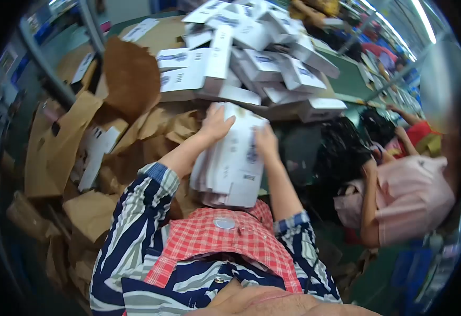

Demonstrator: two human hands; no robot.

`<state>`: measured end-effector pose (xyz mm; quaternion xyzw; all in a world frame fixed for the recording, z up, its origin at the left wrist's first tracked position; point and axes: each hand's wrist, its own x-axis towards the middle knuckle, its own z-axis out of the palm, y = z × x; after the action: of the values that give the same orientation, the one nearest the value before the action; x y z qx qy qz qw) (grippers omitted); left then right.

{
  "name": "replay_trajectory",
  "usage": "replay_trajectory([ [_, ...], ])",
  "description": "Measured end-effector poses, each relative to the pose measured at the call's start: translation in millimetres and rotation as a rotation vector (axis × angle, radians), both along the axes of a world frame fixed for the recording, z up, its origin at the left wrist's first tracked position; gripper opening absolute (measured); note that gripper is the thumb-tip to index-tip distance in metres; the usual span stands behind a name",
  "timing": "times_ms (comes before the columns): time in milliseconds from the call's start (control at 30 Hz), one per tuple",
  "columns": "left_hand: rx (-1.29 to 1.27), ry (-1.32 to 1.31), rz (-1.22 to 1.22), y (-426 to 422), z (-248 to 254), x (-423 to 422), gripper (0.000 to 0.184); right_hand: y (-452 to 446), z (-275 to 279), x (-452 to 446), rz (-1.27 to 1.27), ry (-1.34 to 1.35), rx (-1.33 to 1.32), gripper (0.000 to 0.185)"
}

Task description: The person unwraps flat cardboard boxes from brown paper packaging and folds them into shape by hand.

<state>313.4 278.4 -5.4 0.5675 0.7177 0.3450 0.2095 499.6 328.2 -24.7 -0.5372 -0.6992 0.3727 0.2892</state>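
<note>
A stack of flat white printed cartons (pixel 236 163) stands on edge before my red-checked apron, its layered edges showing on the left. My left hand (pixel 218 125) grips the upper left of the stack, fingers bent over the top and the thumb towards the front. On the upper right side, my right hand (pixel 266 141) presses against the stack's edge; it is a little blurred and some fingers are hidden behind. Just beyond my hands lies a heap of made-up white boxes (pixel 259 66), tumbled over one another.
Crumpled brown paper (pixel 151 131) and an opened brown carton (pixel 56 152) with white pieces beside it crowd the left. Metal posts (pixel 91 26) rise at the far left. A person in a pink shirt (pixel 412 200) is close on the right, by black plastic bags (pixel 341 150).
</note>
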Motion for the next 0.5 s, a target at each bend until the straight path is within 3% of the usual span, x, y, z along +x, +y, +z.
replay_trajectory([
  [33,0.034,0.140,0.041,2,-8,10,0.079,1,-24,-9,0.060,0.102,0.094,0.052],
  [67,0.143,0.034,-0.040,4,-20,5,0.085,-13,-14,-18,0.023,0.160,0.072,0.058],
  [100,0.180,-0.013,0.022,-10,-15,8,0.084,-28,11,-18,0.063,0.159,0.157,0.061],
  [167,0.208,-0.028,-0.081,-32,2,-5,0.072,-46,35,-10,0.088,0.251,0.118,0.063],
  [200,0.135,-0.216,-0.117,-52,40,0,0.061,-53,47,-4,0.129,0.225,0.142,0.065],
  [267,0.120,-0.505,-0.113,-69,49,-12,0.049,-69,66,3,0.151,0.322,0.263,0.066],
  [300,0.088,-0.832,-0.020,-84,81,-5,0.039,-73,70,5,0.134,0.383,0.341,0.063],
  [367,0.034,-1.132,-0.100,-100,111,-9,0.030,-87,107,13,0.131,0.724,-0.042,0.061],
  [400,-0.047,-1.078,-0.084,-107,118,-9,0.030,-95,109,14,0.235,0.790,-0.137,0.046],
  [433,-0.126,-1.023,-0.065,-113,120,-9,0.030,-111,129,20,0.345,0.528,-0.101,0.030],
  [467,-0.124,-1.006,-0.138,-118,120,-7,0.031,-125,126,18,0.394,0.493,0.058,0.027],
  [500,-0.126,-1.006,-0.138,-122,121,-5,0.031,-138,132,18,0.382,0.522,0.045,0.030],
])
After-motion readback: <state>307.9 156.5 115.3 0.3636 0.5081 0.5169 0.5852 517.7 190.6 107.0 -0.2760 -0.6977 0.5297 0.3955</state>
